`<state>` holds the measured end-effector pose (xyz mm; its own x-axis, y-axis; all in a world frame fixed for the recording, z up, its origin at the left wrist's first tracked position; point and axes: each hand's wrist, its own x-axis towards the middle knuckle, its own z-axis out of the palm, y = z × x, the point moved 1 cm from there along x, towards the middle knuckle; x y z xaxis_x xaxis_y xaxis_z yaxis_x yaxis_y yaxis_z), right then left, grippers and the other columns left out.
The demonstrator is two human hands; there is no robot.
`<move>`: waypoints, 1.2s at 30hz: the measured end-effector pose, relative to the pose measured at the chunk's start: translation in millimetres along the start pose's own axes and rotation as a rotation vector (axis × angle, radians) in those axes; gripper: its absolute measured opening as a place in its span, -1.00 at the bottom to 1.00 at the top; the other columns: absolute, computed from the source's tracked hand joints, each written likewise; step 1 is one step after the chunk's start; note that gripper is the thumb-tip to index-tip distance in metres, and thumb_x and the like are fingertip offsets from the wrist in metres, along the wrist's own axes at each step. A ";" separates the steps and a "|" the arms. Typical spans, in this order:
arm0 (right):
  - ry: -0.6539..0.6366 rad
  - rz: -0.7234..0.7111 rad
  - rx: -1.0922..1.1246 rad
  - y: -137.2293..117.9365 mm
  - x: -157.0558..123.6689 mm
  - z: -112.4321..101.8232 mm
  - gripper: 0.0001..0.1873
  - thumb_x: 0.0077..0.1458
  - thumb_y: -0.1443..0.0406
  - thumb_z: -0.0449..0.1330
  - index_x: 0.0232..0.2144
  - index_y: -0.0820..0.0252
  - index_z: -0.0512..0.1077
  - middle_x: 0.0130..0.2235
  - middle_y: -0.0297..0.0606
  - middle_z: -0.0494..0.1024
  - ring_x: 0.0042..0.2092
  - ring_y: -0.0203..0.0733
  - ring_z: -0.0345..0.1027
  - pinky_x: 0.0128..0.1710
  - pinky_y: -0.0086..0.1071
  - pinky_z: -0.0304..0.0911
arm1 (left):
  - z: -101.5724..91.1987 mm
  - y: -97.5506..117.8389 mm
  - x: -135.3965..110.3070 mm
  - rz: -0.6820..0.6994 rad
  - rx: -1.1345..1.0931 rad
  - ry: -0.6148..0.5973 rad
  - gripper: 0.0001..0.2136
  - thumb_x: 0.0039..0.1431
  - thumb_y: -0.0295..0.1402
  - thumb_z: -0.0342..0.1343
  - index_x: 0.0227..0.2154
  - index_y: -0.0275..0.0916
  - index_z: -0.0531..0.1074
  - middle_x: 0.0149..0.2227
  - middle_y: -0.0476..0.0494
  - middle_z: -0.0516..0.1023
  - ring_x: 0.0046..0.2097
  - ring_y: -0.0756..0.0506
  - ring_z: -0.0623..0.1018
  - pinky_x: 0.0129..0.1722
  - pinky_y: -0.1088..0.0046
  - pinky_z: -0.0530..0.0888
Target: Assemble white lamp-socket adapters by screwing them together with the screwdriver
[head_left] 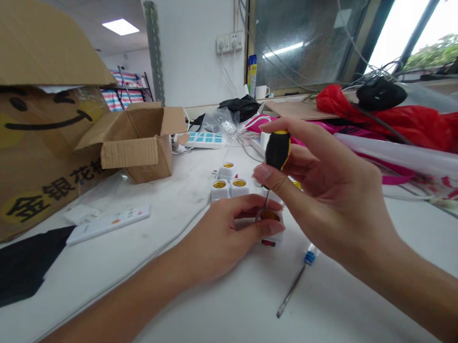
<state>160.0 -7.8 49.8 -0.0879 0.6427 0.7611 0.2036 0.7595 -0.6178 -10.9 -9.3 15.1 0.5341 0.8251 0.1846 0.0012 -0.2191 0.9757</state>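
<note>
My right hand [328,193] grips a black-and-yellow screwdriver [277,151] by its handle, tip at the brass mouth of a lamp socket [273,238]; my left hand [225,233] clasps that socket on the white table [166,302]; a blue-handled screwdriver [298,279] lies just beside it; three sockets [226,188] stand beyond.

Right hand [328,193] pinches high; left hand [219,238] curls below it.

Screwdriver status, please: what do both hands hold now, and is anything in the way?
Right hand holding black-yellow screwdriver, tip at brass opening. Left hand around white lamp socket. Nothing in the way; second screwdriver lying on table.
</note>
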 end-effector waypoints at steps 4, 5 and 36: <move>-0.099 0.018 0.091 -3.9 1.8 -1.0 -0.47 0.36 0.37 0.33 0.32 0.00 0.48 0.13 -0.23 0.66 -0.02 -0.02 0.68 -0.01 -0.14 0.68 | 0.1 -0.9 -0.2 -0.002 0.013 0.012 -0.76 0.36 -0.28 0.38 -0.02 -0.29 0.67 -0.03 -0.23 0.71 -0.03 -0.18 0.66 0.04 0.30 0.61; -0.122 0.016 0.099 -6.4 1.5 -0.3 -0.48 0.37 0.37 0.31 0.32 0.01 0.48 0.20 -0.22 0.62 0.00 -0.03 0.68 0.01 -0.15 0.69 | 0.2 -0.7 -0.1 -0.001 0.019 0.011 -0.78 0.37 -0.30 0.36 -0.02 -0.29 0.68 -0.05 -0.22 0.72 -0.04 -0.18 0.66 0.03 0.30 0.62; 0.010 -0.053 -0.073 -2.4 -2.4 -3.7 -0.47 0.32 0.32 0.41 0.28 -0.05 0.48 0.00 -0.26 0.69 -0.02 0.00 0.65 -0.12 -0.20 0.65 | -1.3 1.2 -2.1 0.021 0.071 -0.008 -0.68 0.40 -0.15 0.36 0.01 -0.31 0.64 0.04 -0.24 0.69 0.02 -0.18 0.64 0.06 0.30 0.63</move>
<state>163.4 -11.6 50.2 -0.0903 0.6005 0.7945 0.2694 0.7828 -0.5609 -13.1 -10.7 16.1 0.5415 0.8156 0.2040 0.0496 -0.2732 0.9607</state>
